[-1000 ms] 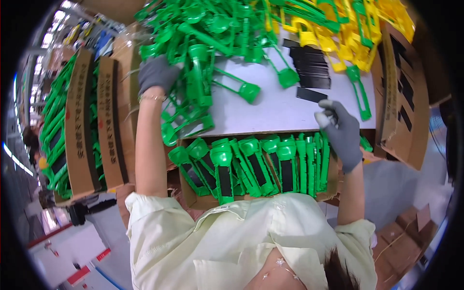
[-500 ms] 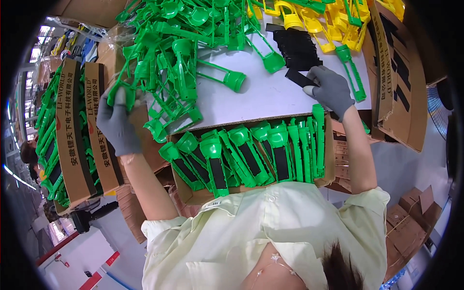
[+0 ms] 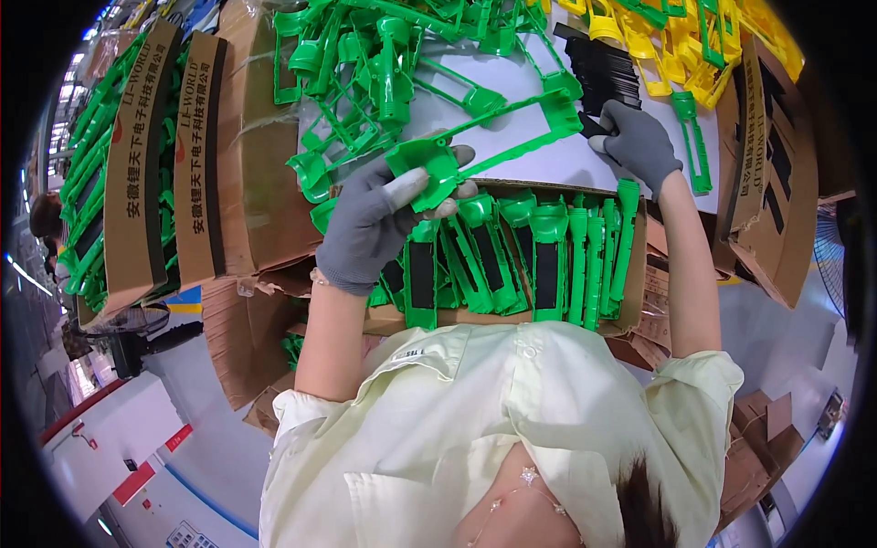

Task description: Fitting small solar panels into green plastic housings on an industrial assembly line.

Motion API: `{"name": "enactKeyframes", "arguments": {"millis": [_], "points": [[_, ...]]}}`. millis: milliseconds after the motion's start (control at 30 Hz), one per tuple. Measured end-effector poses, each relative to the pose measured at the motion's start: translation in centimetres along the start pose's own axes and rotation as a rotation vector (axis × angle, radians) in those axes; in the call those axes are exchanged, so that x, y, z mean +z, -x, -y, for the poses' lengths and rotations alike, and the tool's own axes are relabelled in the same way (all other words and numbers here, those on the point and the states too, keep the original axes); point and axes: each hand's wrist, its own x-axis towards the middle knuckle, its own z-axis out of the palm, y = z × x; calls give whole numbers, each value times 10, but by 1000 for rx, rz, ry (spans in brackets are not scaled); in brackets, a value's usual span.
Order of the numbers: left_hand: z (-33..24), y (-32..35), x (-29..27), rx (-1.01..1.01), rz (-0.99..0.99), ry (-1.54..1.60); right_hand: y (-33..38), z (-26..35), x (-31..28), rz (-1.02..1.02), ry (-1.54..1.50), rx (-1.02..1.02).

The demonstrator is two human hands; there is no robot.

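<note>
My gloved left hand (image 3: 365, 228) is closed on the cup-shaped end of a green plastic housing (image 3: 431, 161). Its long open frame slants up to the right, over the white tabletop (image 3: 539, 164). Close to the frame's far end, my gloved right hand (image 3: 639, 146) pinches a black strip (image 3: 590, 126), mostly hidden by the fingers. Just beyond lies a stack of black strips (image 3: 603, 75). Below my hands, a cardboard box (image 3: 630, 312) holds several green housings (image 3: 551, 219), many with a black strip set in the frame.
Loose green housings (image 3: 393, 73) pile up at the far left of the table, yellow ones (image 3: 639, 41) at the far right. Cardboard boxes (image 3: 196, 164) with more green parts stand at left. Another open carton (image 3: 776, 173) borders the right side.
My left hand has come right from the pile's left edge, bringing the green housing in front of me. My right hand keeps the black strip, close to the stack. The whole view has shifted slightly.
</note>
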Motion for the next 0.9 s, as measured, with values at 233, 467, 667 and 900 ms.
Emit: {"name": "enactKeyframes", "arguments": {"millis": [233, 467, 667, 900], "points": [[26, 7, -10, -17, -190, -55, 56, 50, -48, -444, -773, 52], [33, 2, 15, -88, -114, -33, 113, 111, -36, -129, -1233, 129], [37, 6, 19, -135, -112, -39, 115, 110, -23, -43, -1108, 156], [39, 9, 20, -122, -108, -58, 118, 117, -19, -124, -1079, 116]]}}
